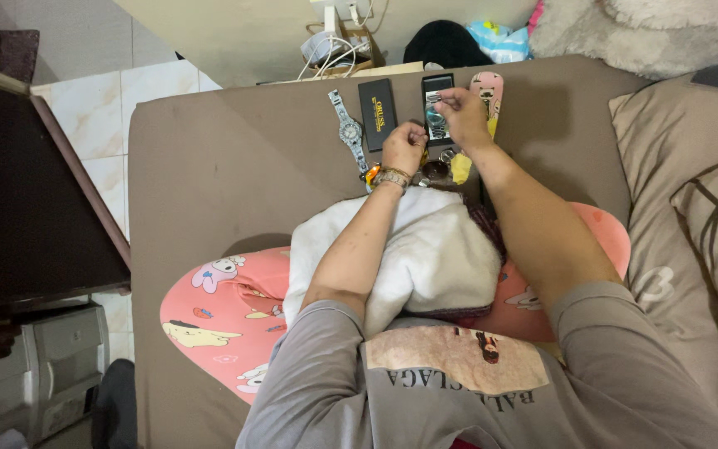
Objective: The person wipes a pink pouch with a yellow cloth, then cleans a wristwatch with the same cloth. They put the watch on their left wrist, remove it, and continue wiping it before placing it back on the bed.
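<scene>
My right hand (461, 111) pinches the far end of a silver wristwatch (435, 114) with a bluish dial, held over a narrow black box (437, 81). My left hand (405, 147), with a gold bracelet on its wrist, is curled shut at the near end of the same watch's strap. A second silver watch (348, 130) lies flat on the brown sheet (234, 158) to the left. Between it and the hands is a black box lid (377, 103). Just right of my right hand lies a pink patterned case (489, 86).
A white towel (425, 249) rests on a pink cartoon cushion (218, 312) across my lap. Sunglasses (436, 170) and a yellow cloth (461, 169) lie under my hands. Brown pillows (691, 191) sit at right, a dark table (27, 191) at left, cables (330, 50) beyond the bed.
</scene>
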